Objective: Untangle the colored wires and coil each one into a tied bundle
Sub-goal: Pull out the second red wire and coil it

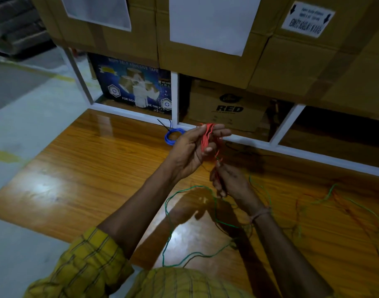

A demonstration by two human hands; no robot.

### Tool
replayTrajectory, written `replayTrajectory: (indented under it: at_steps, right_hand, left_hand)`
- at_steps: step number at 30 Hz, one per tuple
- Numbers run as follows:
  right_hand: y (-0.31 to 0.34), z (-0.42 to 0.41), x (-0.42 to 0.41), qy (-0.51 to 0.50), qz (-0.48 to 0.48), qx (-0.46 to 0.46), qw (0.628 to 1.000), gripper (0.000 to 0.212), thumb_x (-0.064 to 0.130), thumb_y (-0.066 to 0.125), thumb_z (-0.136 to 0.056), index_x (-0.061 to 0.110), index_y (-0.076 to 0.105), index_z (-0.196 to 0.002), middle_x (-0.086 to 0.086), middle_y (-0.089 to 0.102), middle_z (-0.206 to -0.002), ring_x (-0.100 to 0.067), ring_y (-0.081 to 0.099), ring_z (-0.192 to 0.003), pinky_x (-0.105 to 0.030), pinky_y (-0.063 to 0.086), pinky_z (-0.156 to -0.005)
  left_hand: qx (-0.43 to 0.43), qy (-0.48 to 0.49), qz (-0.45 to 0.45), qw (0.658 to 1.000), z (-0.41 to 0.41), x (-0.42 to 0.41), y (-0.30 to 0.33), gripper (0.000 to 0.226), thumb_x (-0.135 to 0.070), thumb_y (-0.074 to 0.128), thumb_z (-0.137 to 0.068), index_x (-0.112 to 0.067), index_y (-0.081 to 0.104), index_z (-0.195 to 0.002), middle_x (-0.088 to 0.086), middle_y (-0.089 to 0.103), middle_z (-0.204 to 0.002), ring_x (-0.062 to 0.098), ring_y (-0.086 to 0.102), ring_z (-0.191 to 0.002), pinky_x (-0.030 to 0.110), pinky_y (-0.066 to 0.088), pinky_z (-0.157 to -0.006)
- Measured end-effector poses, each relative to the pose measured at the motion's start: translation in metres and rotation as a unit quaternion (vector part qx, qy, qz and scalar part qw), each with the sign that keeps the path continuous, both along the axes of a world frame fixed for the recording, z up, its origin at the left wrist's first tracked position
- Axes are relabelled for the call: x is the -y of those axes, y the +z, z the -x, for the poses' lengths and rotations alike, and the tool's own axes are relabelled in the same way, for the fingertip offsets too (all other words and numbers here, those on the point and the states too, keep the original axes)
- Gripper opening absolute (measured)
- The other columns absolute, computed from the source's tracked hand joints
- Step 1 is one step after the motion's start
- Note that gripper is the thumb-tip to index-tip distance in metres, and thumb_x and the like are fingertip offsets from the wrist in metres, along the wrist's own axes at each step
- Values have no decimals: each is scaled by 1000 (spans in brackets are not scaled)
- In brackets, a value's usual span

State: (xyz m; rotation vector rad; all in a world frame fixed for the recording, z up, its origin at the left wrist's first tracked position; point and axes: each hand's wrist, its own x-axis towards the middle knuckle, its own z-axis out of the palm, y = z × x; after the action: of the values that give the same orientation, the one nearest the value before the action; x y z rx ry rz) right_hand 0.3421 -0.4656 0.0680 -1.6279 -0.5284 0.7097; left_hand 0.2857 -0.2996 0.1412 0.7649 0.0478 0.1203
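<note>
Stacked cardboard boxes (205, 50) fill 12 o'clock, one carrying a white label (308, 19) with arrows, print too blurred to read. Beneath them a white shelf frame (175, 97) holds a blue carton (130, 82) marked "ADHESIVE TAPE" and "FOR INDU... USE ONLY", and a brown box (227, 106) printed "RED". Glossy wooden counter (87, 168) spans the centre. Green wire (169, 222) lies loose across it from 6 to 3 o'clock. Blue wire coil (170, 136) sits on the counter at 11 o'clock of the hands, against the frame. Left hand (190, 151) raised, fingers curled round a red wire bundle (206, 136). Right hand (229, 181) just below, fingers closed, pinching the red strand's tail.
</note>
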Motion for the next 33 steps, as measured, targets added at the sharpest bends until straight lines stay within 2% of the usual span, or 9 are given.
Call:
replayTrajectory:
  at_steps: [4, 6, 9, 11, 16, 19, 23, 29, 33]
  right_hand:
    - [-4, 21, 11, 85, 109, 36, 990, 55, 49, 44, -109, 4, 67, -87, -18, 59, -59, -25, 53, -44, -27, 43, -49]
    - [-1, 30, 20, 143, 176, 143, 963, 44, 51, 49, -107, 17, 71, -91, -14, 65, -64, -21, 61, -53, -28, 46, -56]
    - [18, 34, 31, 245, 266, 341, 868, 20, 45, 61, -101, 28, 69, -107, 1, 69, -77, -14, 64, -72, -30, 43, -65]
    - [41, 36, 37, 292, 289, 367, 835, 19, 42, 68, -96, 34, 69, -114, 9, 69, -79, -7, 61, -74, -29, 42, -67]
    - [106, 25, 61, 262, 93, 145, 949, 19, 20, 67, -102, 22, 69, -120, -2, 62, -74, -15, 60, -59, -26, 49, -54]
    - [127, 7, 66, 190, 4, 114, 975, 18, 19, 66, -101, 9, 69, -116, -8, 54, -74, -10, 48, -56, -19, 38, -47]
    - [137, -22, 63, 116, -43, 134, 983, 27, 28, 66, -98, 3, 67, -109, -7, 55, -73, -11, 40, -52, -19, 29, -45]
    - [113, -57, 42, 30, -115, 20, 993, 14, 16, 59, -103, 7, 69, -103, 3, 54, -70, -9, 34, -51, -24, 18, -50]
    - [77, -51, 18, -80, -35, 90, 992, 24, 18, 60, -105, -5, 67, -103, 6, 68, -77, -7, 60, -68, -20, 48, -60]
  left_hand:
    - [11, 78, 10, 997, -8, -6, 9, 38, -17, 33, -115, 10, 53, -133, 24, 72, -118, 14, 70, -66, 21, 60, -63]
    - [11, 111, -26, 993, -13, -9, 14, 36, -18, 31, -116, 6, 47, -137, 23, 70, -122, 18, 74, -72, 26, 63, -67]
    - [1, 163, -206, 965, -16, -13, 13, 37, -20, 31, -116, -1, 38, -147, 19, 63, -134, 25, 76, -89, 37, 64, -82]
    - [4, 176, -351, 920, -14, -17, 9, 34, -21, 32, -116, -11, 37, -148, 15, 60, -137, 25, 76, -96, 41, 63, -89]
    - [-35, 114, -538, 834, 2, -23, -8, 32, -35, 36, -115, -16, 47, -139, 16, 70, -117, 27, 74, -98, 50, 60, -92]
    - [-61, 56, -602, 794, 11, -21, -14, 41, -39, 36, -115, -15, 47, -146, 11, 69, -125, 29, 68, -118, 45, 53, -103]
    - [-43, -32, -502, 863, 25, -11, -10, 29, -20, 37, -116, -1, 52, -132, -4, 77, -86, 27, 62, -56, 40, 42, -59]
    - [-9, -150, -322, 935, 31, -14, -3, 43, -16, 27, -115, 12, 49, -138, 32, 66, -113, 15, 42, -42, 31, 23, -44]
    - [37, -190, -185, 963, 29, -14, 3, 48, -18, 22, -115, 14, 48, -140, 32, 61, -111, 7, 41, -40, 21, 27, -40]
